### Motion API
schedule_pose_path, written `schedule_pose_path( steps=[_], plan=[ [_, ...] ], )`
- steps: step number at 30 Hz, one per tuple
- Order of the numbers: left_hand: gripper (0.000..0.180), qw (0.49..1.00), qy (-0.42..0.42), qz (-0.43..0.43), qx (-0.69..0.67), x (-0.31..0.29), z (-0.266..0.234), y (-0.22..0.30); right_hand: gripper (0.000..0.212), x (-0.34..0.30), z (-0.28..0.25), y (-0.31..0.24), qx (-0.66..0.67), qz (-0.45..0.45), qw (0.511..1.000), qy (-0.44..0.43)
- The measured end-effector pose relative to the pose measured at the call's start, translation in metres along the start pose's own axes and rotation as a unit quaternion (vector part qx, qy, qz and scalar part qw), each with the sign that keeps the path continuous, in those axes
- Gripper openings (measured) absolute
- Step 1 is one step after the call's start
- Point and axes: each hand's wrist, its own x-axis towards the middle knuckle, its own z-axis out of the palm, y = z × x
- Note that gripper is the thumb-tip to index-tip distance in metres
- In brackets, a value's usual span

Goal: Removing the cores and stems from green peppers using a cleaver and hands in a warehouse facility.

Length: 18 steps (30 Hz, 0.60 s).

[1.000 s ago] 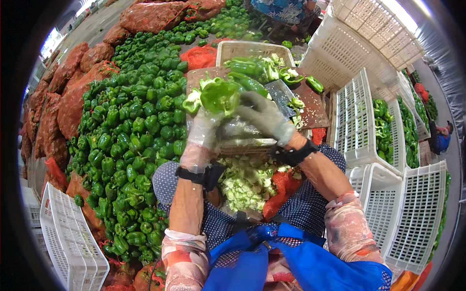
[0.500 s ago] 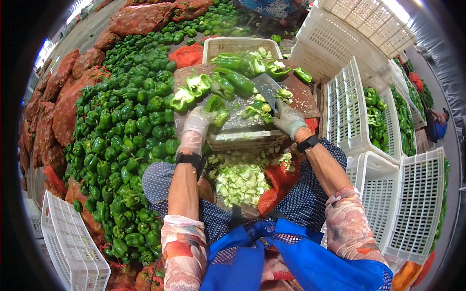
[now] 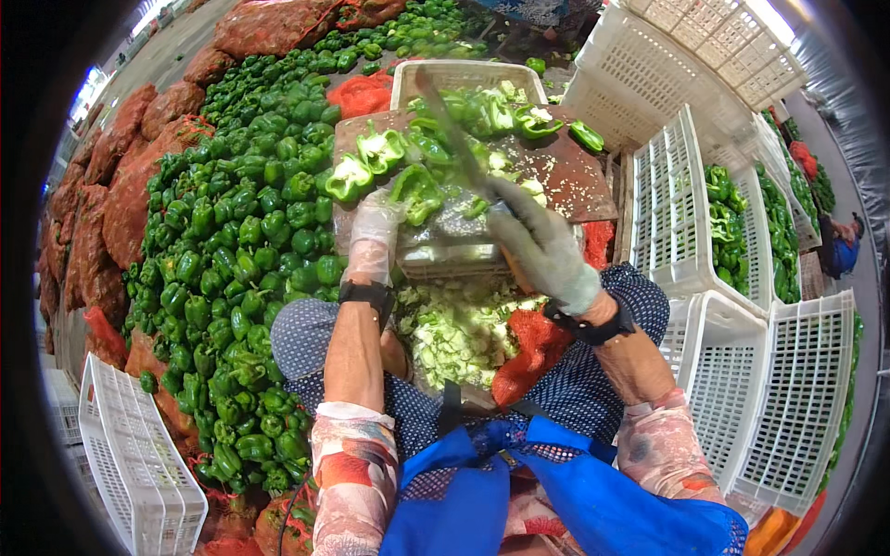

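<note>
Light is bright, the knife blade (image 3: 451, 132) blurred.

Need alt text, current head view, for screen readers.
The gloved right hand holds a knife over a board of cut green peppers; the left hand is at a pepper half. Whole peppers lie heaped at left, white crates stand at right.

Knife (image 3: 453, 132) raised aslant; hollow green pepper half (image 3: 417, 193) on board (image 3: 582, 185).

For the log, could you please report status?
Right hand gripping grey metal knife. Left hand at hollow green pepper half. Cut green peppers cluttering brown rectangular board.
</note>
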Motion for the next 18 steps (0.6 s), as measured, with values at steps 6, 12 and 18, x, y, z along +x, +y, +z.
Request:
schedule_pose_path(
  steps=[6, 12, 18],
  plan=[
    [0.04, 0.985, 0.041, -0.001, 0.166, 0.012, 0.008, -0.001, 0.046, 0.032, 0.028, 0.087, -0.197, 0.116, 0.965, -0.131],
    [0.018, 0.986, -0.004, 0.01, 0.169, 0.02, -0.013, -0.02, 0.05, 0.017, -0.005, 0.04, 0.114, 0.175, 0.976, -0.062],
    [0.032, 0.998, 0.04, -0.041, 0.021, -0.005, 0.012, 0.014, 0.047, 0.023, 0.01, 0.033, -0.032, -0.035, 0.999, -0.003]
  ],
)
